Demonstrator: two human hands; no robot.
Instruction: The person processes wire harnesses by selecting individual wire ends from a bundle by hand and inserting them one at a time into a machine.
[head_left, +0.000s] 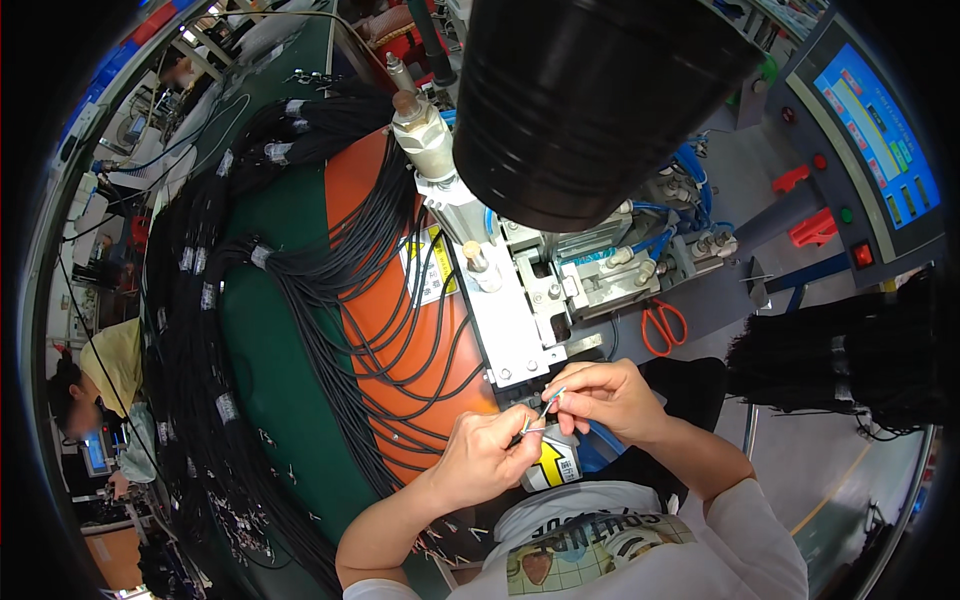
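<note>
Lettering on shirt and screen, arrow on yellow label

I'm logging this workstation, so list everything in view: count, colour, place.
Fine wires: several, mixed colours, in both hands
Cables: many, black, left and across the mat
Hanging bundle: one, black, right
Mat: one, orange, left of machine
Table: one, green, left
Machine: one, silvery, centre
Cylinder: one, black, top centre
Scissors: one pair, orange, right of machine
Screen: one, blue, upper right
Co-worker: at least one, yellow top, left edge
Shirt: one, white, bottom
Left hand: one, bare, lower centre
Right hand: one, bare, lower centre
</note>
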